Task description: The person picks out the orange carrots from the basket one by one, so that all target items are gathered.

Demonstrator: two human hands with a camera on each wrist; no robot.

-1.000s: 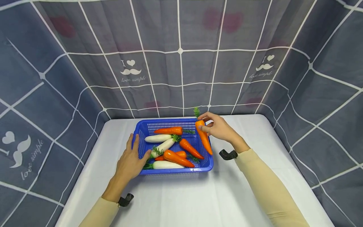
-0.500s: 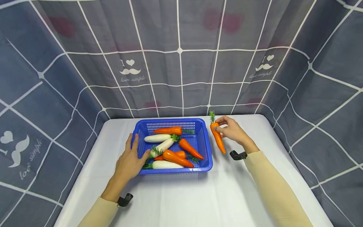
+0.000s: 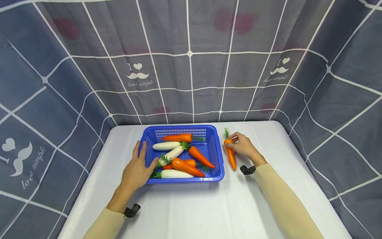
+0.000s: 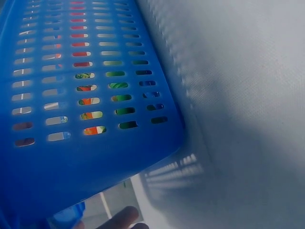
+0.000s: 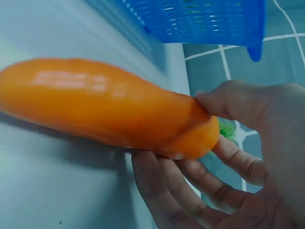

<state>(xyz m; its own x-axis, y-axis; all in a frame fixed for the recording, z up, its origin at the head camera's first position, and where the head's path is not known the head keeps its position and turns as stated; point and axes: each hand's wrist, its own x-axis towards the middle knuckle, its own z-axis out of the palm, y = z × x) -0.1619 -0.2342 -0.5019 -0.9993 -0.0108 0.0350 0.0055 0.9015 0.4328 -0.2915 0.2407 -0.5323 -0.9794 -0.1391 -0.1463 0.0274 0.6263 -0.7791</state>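
My right hand grips an orange carrot near its leafy top, just right of the blue basket. In the right wrist view the thumb lies on one side of the carrot and the fingers curl under the other, low over the white cloth. My left hand rests at the basket's left rim with its fingers spread. Inside the basket lie several carrots, one at the right and one at the back, along with white radishes. The basket's slotted wall fills much of the left wrist view.
A white cloth covers the table. Grey checked curtains stand close behind it and on both sides. Each wrist wears a small black camera mount, the right one near the carrot's tip.
The right hand has carried the carrot from over the basket's right side out past its rim, then down closer to the cloth. The left hand stays at the rim.
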